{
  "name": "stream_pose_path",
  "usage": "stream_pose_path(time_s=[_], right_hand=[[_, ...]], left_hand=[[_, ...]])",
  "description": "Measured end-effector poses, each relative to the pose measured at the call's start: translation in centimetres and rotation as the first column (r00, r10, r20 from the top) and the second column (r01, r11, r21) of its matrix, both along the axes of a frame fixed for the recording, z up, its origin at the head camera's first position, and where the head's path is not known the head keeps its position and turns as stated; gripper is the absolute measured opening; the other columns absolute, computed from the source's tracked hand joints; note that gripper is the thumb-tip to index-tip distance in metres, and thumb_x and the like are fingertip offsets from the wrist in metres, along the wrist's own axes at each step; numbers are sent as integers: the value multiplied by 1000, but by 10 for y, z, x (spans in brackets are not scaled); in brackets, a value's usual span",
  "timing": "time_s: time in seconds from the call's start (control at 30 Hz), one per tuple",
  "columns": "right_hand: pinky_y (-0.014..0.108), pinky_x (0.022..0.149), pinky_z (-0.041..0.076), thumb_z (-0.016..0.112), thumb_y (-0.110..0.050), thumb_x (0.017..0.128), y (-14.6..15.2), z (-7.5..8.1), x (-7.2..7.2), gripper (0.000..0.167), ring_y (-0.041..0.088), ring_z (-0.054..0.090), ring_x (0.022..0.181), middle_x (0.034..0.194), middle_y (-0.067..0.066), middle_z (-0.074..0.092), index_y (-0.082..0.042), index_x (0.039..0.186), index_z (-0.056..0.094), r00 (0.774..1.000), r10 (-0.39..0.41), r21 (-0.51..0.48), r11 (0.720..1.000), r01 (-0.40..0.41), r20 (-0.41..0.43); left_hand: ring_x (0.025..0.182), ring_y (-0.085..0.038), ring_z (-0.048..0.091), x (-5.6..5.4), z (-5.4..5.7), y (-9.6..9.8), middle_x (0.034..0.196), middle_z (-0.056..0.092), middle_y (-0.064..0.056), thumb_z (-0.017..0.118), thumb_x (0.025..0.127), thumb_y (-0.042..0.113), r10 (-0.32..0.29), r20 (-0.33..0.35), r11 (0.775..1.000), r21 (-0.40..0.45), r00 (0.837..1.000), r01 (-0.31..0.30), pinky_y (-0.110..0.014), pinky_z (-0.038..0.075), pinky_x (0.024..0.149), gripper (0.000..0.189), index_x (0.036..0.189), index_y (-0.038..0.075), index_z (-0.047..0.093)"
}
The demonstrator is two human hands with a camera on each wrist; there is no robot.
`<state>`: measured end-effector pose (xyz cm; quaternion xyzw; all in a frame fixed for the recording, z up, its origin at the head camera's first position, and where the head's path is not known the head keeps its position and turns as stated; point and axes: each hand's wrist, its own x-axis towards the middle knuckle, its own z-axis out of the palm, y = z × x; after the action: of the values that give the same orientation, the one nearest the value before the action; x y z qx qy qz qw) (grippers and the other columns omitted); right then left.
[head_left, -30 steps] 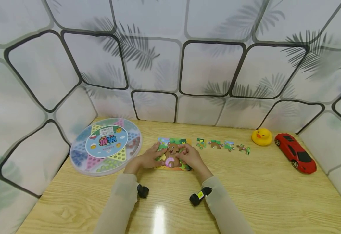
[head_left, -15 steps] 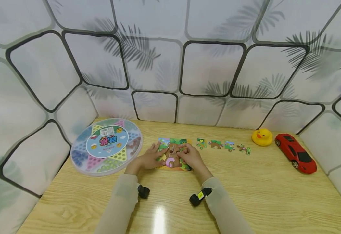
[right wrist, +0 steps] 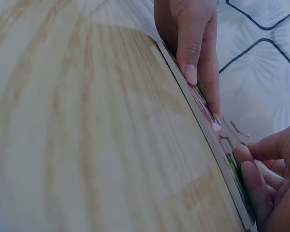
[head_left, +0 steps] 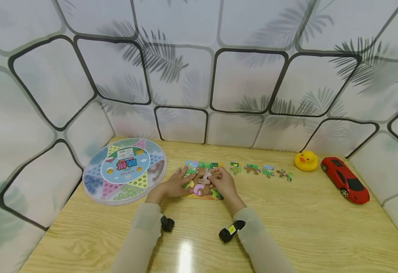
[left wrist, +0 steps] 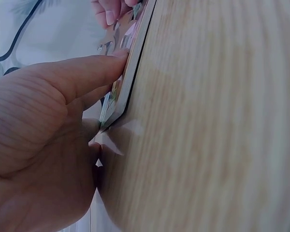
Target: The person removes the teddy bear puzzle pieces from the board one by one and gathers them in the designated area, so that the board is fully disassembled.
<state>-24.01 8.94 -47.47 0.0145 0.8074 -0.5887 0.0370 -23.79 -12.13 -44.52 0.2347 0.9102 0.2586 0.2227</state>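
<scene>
A bear jigsaw puzzle (head_left: 201, 192) lies on the wooden table in front of the person. My left hand (head_left: 175, 185) rests on its left side with fingers extended; in the left wrist view the thumb lies along the puzzle's near edge (left wrist: 130, 77). On the right side, my right hand (head_left: 224, 183) pinches a puzzle piece (head_left: 204, 176) between thumb and fingers. That piece is tilted up out of the picture, as the right wrist view also shows. The fingers hide part of the puzzle's right side.
Several loose puzzle pieces (head_left: 251, 168) lie in a row right of the puzzle. Beyond them are a yellow rubber duck (head_left: 306, 161) and a red toy car (head_left: 345, 179). A round Chinese checkers set (head_left: 124, 170) lies at the left. Patterned fabric (head_left: 185, 87) encloses the table's back and sides.
My right hand has lifted a piece from the middle of the bear, tilting it up. The left hand stays in place on the puzzle.
</scene>
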Motion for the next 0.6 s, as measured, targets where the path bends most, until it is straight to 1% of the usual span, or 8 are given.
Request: stream_pose_path(time_s=[0.13,0.3,0.4,0.6], right_hand=[[24,51,50,65,-9,88,-2,1,0,17,10,58,51,66,4,61,-7,104,61,999,-40,49,998,40,-1],[24,50,49,65,-10,88,-5,1,-1,15,10,58,50,65,3,61,-7,102,62,997,-79,77,994,79,0],[23,50,49,65,-10,88,-6,1,-2,14,9,57,49,67,3,62,-7,102,62,996,-93,77,993,93,5],[22,50,49,66,-8,87,-6,2,-2,14,8,58,49,69,3,65,-5,101,63,993,-119,41,992,118,23]], left_hand=[[141,-41,-10,-1,0,0,156,-9,-19,52,97,32,1,3,1000,-6,1000,-1,-61,7,110,63,151,15,24],[141,-41,-10,-2,-1,0,156,-9,-20,52,97,32,-3,-4,1000,-7,1000,3,-61,7,110,64,151,14,24],[141,-41,-10,-2,-2,0,156,-9,-20,53,97,32,-5,-3,1000,-9,1000,5,-60,6,111,64,151,14,24],[141,-41,-9,-1,-2,0,156,-8,-20,53,97,31,-3,9,1000,-2,1000,3,-61,7,110,63,151,13,25]])
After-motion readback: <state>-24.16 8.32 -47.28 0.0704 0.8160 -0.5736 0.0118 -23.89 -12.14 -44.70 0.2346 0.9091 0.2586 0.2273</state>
